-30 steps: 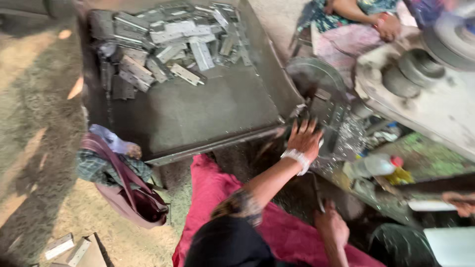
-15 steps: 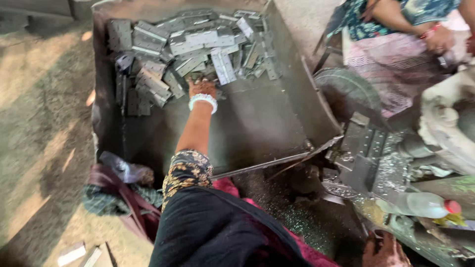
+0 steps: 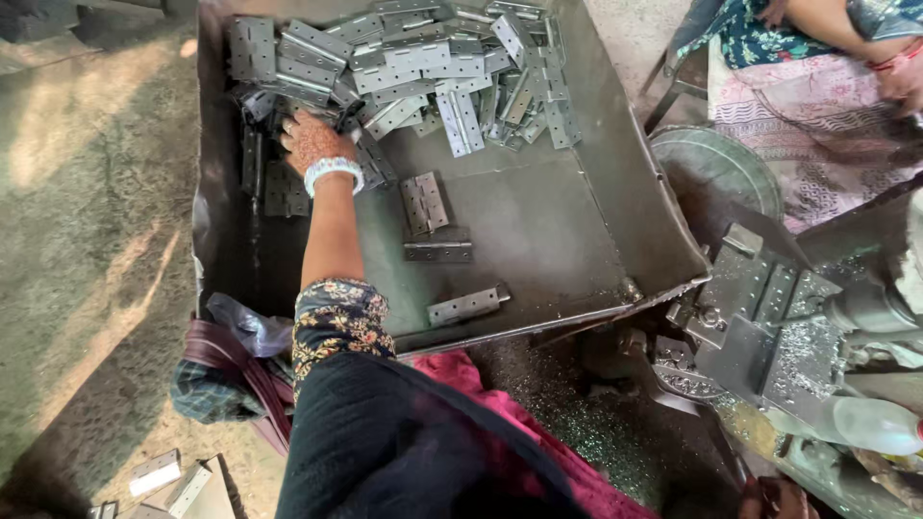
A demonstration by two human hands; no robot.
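**Grey steel hinges, left hand in the heap**

Grey metal tray [image 3: 577, 250], big and shallow with raised sides, sits on the floor. Heap of flat grey steel hinges [image 3: 433, 67] fills the tray's far edge, corner to corner. Left hand [image 3: 312, 144], patterned with henna and wearing a white beaded bracelet [image 3: 334, 173], reaches into the far left corner of the tray, fingers curled down onto the dark hinges [image 3: 264, 163] at the heap's left end; grip looks closed over them, but which piece it holds cannot be told. Arm has a floral sleeve [image 3: 336, 322].

Three stray hinges lie apart from the heap on the bare tray floor: an open hinge [image 3: 424, 202] near the middle, a folded one [image 3: 437, 251] touching just below it, another folded hinge [image 3: 467, 306] by the near edge.

Right hand [image 3: 774, 500] barely shows at the bottom edge of the view; grip state cannot tell.

Right of the tray: a grey metal machine [image 3: 769, 317] with shavings on it, a round metal pan [image 3: 721, 168]. Another person in patterned cloth [image 3: 798, 106] sits at the top right. Maroon bag [image 3: 240, 370] lies at the tray's near left corner.
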